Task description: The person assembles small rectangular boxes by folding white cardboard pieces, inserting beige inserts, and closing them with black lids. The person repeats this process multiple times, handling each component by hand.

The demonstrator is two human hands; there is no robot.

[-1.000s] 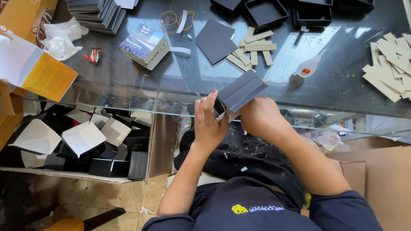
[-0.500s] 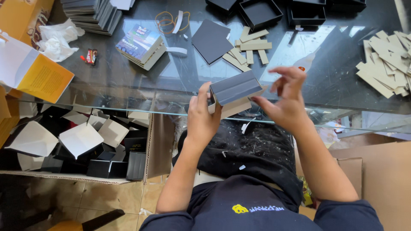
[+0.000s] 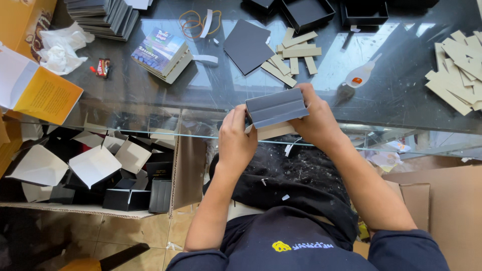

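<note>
Both hands hold a small dark grey folded cardboard piece [image 3: 276, 107] with a tan underside, just over the near edge of the glass table [image 3: 150, 100]. My left hand [image 3: 237, 138] grips its left end with fingers curled. At the right end, my right hand [image 3: 317, 120] wraps around it from the side. The piece lies roughly level, its creased grey face up.
On the table lie a flat dark sheet [image 3: 247, 45], tan cardboard strips [image 3: 293, 52], more strips at right [image 3: 459, 70], black box trays [image 3: 307, 12], a stack of sheets [image 3: 103, 15], a glue spatula [image 3: 359, 78]. A carton of black and white boxes [image 3: 95, 170] stands below left.
My right hand came back from open and lifted to gripping the right end of the piece. The piece has turned from tilted to level and moved slightly toward the table.
</note>
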